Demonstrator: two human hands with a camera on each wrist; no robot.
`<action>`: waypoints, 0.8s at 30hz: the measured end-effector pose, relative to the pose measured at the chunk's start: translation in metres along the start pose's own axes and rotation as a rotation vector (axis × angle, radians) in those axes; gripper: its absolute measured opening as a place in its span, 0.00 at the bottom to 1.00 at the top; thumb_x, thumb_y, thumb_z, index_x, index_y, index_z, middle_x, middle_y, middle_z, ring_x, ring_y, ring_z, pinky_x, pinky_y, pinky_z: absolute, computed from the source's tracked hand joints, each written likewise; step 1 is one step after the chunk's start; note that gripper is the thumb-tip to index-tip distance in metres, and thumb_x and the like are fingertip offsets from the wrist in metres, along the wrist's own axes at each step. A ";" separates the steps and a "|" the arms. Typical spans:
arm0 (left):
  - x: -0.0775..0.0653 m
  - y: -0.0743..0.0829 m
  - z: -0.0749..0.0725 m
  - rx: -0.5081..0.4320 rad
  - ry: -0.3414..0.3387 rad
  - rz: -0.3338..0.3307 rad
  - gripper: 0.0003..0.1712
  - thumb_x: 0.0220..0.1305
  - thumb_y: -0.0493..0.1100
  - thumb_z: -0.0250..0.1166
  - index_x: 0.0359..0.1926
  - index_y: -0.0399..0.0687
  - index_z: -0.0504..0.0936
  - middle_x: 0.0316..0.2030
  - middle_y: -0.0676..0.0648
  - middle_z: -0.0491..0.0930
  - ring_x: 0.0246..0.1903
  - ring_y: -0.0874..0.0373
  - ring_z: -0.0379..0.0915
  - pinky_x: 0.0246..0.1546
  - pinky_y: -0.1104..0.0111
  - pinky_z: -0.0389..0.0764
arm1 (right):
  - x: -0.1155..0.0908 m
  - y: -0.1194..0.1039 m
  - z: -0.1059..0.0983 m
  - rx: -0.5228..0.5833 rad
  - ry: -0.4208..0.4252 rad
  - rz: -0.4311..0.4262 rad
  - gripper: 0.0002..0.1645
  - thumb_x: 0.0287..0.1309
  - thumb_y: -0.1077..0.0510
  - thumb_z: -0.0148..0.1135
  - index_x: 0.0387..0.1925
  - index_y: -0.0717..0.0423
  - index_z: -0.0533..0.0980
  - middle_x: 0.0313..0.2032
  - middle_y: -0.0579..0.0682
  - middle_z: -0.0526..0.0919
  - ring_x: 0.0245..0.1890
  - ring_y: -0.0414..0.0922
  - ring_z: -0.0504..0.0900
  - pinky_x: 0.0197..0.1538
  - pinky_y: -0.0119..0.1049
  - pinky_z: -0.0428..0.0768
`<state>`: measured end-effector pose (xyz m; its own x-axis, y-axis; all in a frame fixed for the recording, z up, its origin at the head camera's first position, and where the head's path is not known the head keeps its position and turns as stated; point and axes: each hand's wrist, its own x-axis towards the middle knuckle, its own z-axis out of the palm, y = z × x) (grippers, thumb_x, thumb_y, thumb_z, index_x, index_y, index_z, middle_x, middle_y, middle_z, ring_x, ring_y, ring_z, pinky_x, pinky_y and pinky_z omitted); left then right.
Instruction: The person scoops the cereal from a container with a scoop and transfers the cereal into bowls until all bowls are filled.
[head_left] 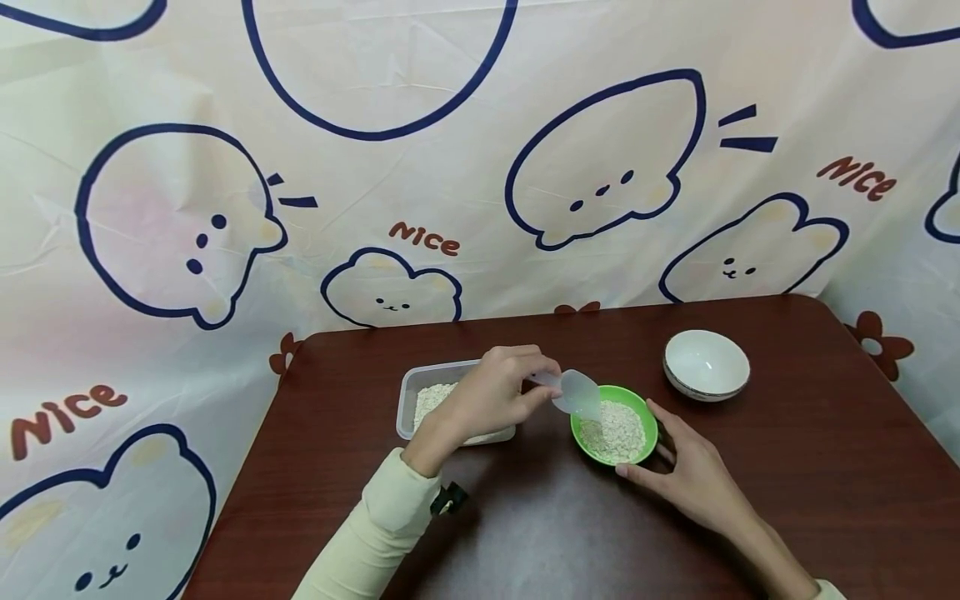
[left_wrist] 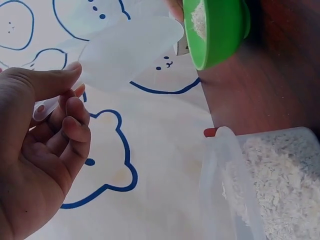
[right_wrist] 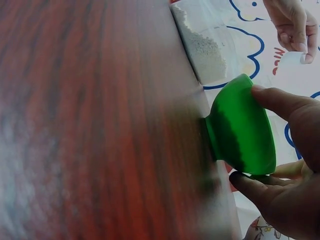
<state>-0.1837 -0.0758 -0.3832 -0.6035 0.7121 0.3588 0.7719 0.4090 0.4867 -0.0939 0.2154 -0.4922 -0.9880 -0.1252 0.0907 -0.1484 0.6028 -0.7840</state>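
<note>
In the head view my left hand [head_left: 491, 396] pinches the handle of a translucent plastic scoop [head_left: 579, 393] between thumb and fingers. The scoop is tipped over the green bowl [head_left: 651, 421], its lip above the pale oat-like flakes [head_left: 618, 433] inside. My right hand [head_left: 697, 475] grips that bowl from its right side, thumb near the front and fingers behind; the right wrist view shows the green bowl [right_wrist: 242, 127] standing on the table between them. Beneath my left forearm sits a clear plastic tub [head_left: 407, 408] of similar flakes [left_wrist: 285, 185], partly hidden in the head view.
A white bowl [head_left: 707, 364] stands at the back right of the dark brown wooden table [head_left: 555, 525], behind my right hand. A cloth with printed cartoon figures [head_left: 480, 183] hangs along the table's back edge and sides.
</note>
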 end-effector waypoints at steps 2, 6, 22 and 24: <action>-0.001 0.000 -0.001 -0.007 0.006 -0.005 0.08 0.71 0.38 0.73 0.48 0.41 0.90 0.38 0.49 0.87 0.33 0.64 0.78 0.35 0.76 0.81 | 0.000 0.000 0.000 -0.001 -0.001 -0.001 0.67 0.52 0.40 0.85 0.80 0.68 0.60 0.77 0.68 0.68 0.72 0.64 0.75 0.61 0.49 0.83; -0.003 0.000 0.000 -0.026 0.016 -0.017 0.08 0.71 0.38 0.73 0.48 0.41 0.90 0.39 0.49 0.87 0.33 0.64 0.79 0.36 0.73 0.83 | 0.000 0.000 0.000 -0.006 0.000 -0.002 0.67 0.52 0.40 0.85 0.80 0.67 0.60 0.77 0.68 0.68 0.73 0.64 0.75 0.61 0.49 0.83; -0.018 -0.011 0.006 -0.106 0.125 -0.050 0.06 0.68 0.37 0.75 0.45 0.44 0.90 0.34 0.52 0.85 0.33 0.66 0.78 0.33 0.73 0.81 | 0.003 -0.010 -0.012 -0.145 -0.005 0.021 0.67 0.52 0.33 0.83 0.80 0.64 0.61 0.78 0.66 0.67 0.77 0.66 0.68 0.70 0.68 0.72; -0.020 -0.013 0.006 -0.112 0.142 -0.066 0.06 0.68 0.38 0.76 0.44 0.45 0.90 0.33 0.52 0.84 0.33 0.66 0.78 0.33 0.70 0.83 | 0.004 -0.012 -0.013 -0.145 0.005 0.011 0.67 0.53 0.34 0.83 0.80 0.64 0.61 0.77 0.66 0.67 0.76 0.66 0.68 0.70 0.68 0.72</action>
<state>-0.1800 -0.0922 -0.4013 -0.6801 0.5951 0.4281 0.7077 0.3805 0.5954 -0.0968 0.2177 -0.4739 -0.9897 -0.1140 0.0863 -0.1419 0.7114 -0.6883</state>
